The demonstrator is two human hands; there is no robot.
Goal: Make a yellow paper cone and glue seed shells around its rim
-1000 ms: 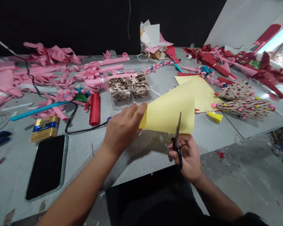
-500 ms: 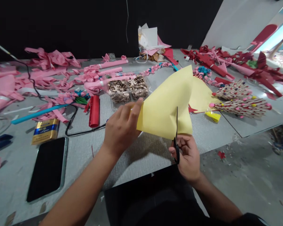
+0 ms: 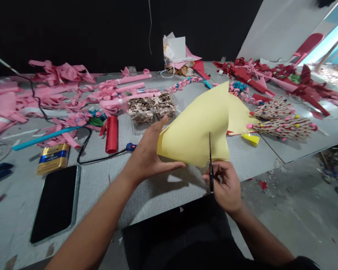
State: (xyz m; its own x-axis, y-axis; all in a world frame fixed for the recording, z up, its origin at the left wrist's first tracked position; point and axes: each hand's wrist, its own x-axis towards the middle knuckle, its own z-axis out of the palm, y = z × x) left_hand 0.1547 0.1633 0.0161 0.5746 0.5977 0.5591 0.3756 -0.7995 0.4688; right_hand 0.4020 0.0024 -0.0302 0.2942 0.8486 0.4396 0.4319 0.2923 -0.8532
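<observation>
A curved sheet of yellow paper [image 3: 191, 127] rises above the near edge of the grey table [image 3: 146, 202]. My right hand [image 3: 226, 185] is closed on the black handles of the scissors [image 3: 211, 172], whose blade stands upright against the lower part of the sheet. At the sheet's left end is my left hand [image 3: 149, 153], thumb stretched out below the paper and fingers behind its left edge, touching it. A small white scrap [image 3: 174, 178] lies on the table beneath the paper.
A phone [image 3: 56, 202], a gold box [image 3: 53, 159] and a red roll [image 3: 112, 134] lie left. Behind are two clear boxes of wooden pieces [image 3: 152, 108] and pink strips [image 3: 65, 73]. Beaded cones [image 3: 287, 125], a yellow piece [image 3: 251, 139] and red strips [image 3: 250, 77] lie right.
My left hand has opened, its thumb now extended below the paper. The sheet's left end has shifted left and down slightly. The scissors have turned a little, and the white scrap now shows.
</observation>
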